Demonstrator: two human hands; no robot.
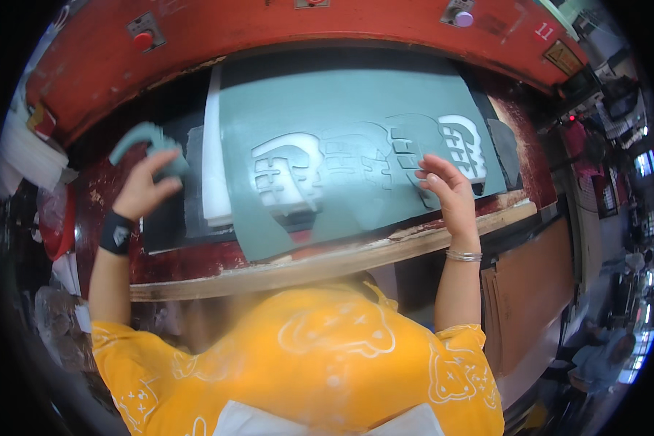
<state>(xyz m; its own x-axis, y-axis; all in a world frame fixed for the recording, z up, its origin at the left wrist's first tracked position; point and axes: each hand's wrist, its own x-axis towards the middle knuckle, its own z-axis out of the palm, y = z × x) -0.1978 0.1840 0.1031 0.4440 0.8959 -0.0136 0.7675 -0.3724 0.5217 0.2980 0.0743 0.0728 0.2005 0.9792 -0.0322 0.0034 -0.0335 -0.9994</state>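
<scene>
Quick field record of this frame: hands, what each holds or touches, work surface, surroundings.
left hand: raised, gripping a curved teal cut piece
right hand: fingers pressing on the teal sheet, beside the rightmost white cutout
sheet: lies flat on a red press bed, four cut shapes in a row, two showing white
white board: under the sheet's left edge
behind: red machine frame with buttons

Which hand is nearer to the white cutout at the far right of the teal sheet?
Right. The right hand rests on the teal sheet just left of and below the white cutout. The left hand is far off past the sheet's left edge, holding a curved teal piece.
</scene>
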